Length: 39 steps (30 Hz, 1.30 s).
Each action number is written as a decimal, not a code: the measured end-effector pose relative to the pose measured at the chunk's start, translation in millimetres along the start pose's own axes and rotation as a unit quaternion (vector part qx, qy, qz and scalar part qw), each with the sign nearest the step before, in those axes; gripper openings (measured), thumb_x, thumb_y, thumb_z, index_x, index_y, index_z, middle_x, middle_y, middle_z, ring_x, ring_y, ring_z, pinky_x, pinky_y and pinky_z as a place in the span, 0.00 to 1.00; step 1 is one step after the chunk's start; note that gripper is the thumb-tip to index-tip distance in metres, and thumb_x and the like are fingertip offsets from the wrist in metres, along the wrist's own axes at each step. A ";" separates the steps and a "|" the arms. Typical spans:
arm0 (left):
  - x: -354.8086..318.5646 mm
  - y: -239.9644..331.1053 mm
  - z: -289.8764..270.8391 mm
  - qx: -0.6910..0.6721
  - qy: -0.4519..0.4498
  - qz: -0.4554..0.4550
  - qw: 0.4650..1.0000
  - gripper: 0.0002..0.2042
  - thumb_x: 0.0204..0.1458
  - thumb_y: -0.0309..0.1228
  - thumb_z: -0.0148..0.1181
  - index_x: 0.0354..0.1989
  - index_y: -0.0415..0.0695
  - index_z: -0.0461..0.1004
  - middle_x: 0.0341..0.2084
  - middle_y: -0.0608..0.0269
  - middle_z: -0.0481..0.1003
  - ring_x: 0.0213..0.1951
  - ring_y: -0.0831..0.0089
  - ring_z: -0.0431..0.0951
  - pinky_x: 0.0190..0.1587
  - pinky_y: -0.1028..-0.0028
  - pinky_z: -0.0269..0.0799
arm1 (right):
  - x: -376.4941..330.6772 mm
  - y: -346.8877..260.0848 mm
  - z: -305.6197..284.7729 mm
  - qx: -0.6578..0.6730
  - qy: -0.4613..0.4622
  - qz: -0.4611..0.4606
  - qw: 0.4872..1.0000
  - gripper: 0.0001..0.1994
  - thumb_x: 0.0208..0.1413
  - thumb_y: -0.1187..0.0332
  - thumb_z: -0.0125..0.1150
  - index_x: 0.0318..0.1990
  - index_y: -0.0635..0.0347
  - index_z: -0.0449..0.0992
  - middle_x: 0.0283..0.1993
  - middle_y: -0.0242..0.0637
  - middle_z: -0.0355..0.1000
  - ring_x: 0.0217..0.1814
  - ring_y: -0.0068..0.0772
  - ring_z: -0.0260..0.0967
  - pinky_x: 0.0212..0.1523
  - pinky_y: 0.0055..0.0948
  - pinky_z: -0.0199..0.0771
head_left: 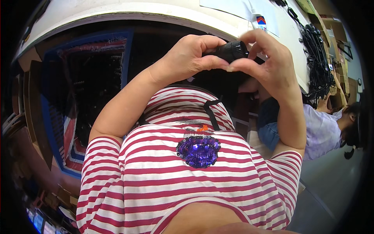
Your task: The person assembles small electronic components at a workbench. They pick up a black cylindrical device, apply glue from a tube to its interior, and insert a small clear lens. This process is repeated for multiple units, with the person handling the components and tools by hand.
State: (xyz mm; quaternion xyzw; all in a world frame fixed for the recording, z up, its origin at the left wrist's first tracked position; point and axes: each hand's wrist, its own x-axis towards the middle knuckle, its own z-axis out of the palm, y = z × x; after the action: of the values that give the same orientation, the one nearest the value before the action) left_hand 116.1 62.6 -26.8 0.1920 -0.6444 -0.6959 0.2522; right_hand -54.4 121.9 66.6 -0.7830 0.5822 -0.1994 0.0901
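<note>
A black cylinder (230, 51) with a ribbed, wider end, of a kind I cannot make out, is held level in front of me, just off the table's near edge. My left hand (189, 56) is closed round its left part, with the thumb along the lower side. At the ribbed right end, my right hand (270, 60) has its curled fingers against the piece. Both thumb tips meet just below it. The palm of my left hand hides the cylinder's left end.
A white table (156, 9) runs across the far side, with a small white, blue and red package (261, 23) on it. Black cables (313, 58) hang in bundles at the right. A blue-edged bin (128, 58) with dark contents stands left. Another person (321, 128) sits at the right.
</note>
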 end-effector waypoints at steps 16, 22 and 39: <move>11.3 -4.4 13.3 0.069 0.037 0.089 0.993 0.14 0.44 0.33 0.64 0.38 0.40 0.74 0.21 0.60 0.73 0.22 0.78 0.68 0.28 0.78 0.66 | -4.5 11.8 -8.3 -0.056 -0.057 0.046 0.996 0.18 0.39 0.58 0.67 0.33 0.61 0.74 0.16 0.33 0.66 0.13 0.27 0.61 0.17 0.26 0.60; 14.7 -6.0 13.2 0.082 0.045 0.079 0.993 0.13 0.44 0.33 0.64 0.36 0.39 0.74 0.20 0.60 0.73 0.21 0.77 0.68 0.27 0.79 0.65 | -4.0 14.4 -13.8 -0.014 -0.123 0.124 0.985 0.19 0.44 0.56 0.64 0.35 0.62 0.73 0.18 0.36 0.68 0.16 0.30 0.65 0.20 0.26 0.64; 14.6 -0.2 21.7 0.215 0.096 0.137 0.962 0.13 0.43 0.28 0.63 0.39 0.39 0.73 0.28 0.62 0.76 0.29 0.77 0.73 0.34 0.80 0.69 | -5.4 14.2 -4.5 0.062 -0.037 0.149 0.986 0.14 0.46 0.59 0.62 0.30 0.63 0.74 0.17 0.38 0.68 0.18 0.30 0.66 0.21 0.24 0.64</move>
State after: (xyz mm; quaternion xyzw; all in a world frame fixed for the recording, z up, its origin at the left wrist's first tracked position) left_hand 91.5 71.3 -24.1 0.2173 -0.7718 -0.4781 0.3586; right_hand -70.0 123.1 64.3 -0.6871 0.6752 -0.1905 0.1888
